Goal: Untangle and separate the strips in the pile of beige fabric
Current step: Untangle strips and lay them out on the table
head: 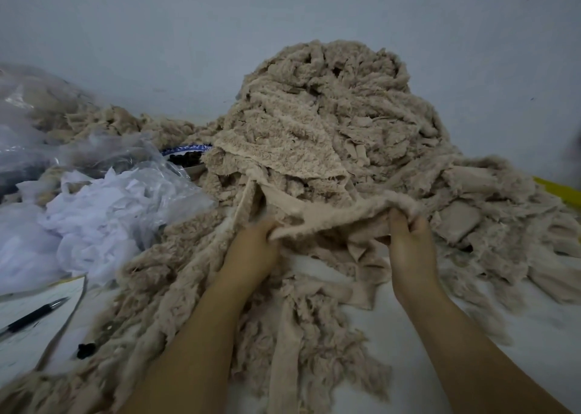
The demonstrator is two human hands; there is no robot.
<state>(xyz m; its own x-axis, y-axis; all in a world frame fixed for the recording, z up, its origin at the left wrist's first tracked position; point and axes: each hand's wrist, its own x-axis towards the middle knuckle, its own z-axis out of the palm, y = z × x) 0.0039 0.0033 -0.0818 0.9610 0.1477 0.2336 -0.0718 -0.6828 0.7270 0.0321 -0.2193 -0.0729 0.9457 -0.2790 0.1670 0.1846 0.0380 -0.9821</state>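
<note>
Head view: two bare forearms reach in from the near edge of the white table point(408, 335).
Left hand point(251, 251): fingers curled, gripping one end of a fuzzy beige fabric strip point(330, 220).
Right hand point(412, 248): fingers curled over the other end of the strip, pinching it; the strip sags between the two hands, with its left end running up into the heap.
Loose beige strips point(292, 325): spread flat under and around the forearms, trailing toward the near edge and the near left corner.
Pile of beige fabric point(330, 115): a tall tangled mound just behind the hands, rising against the grey wall point(157, 36) at the far edge.
Clear plastic bags point(151, 162): crumpled toward the left edge, one holding white scraps point(94, 218).
Black pen point(34, 314): lying on a white sheet of paper point(28, 344) at the left edge.
Yellow object point(559, 190): only partly visible at the right edge, behind the pile.
</note>
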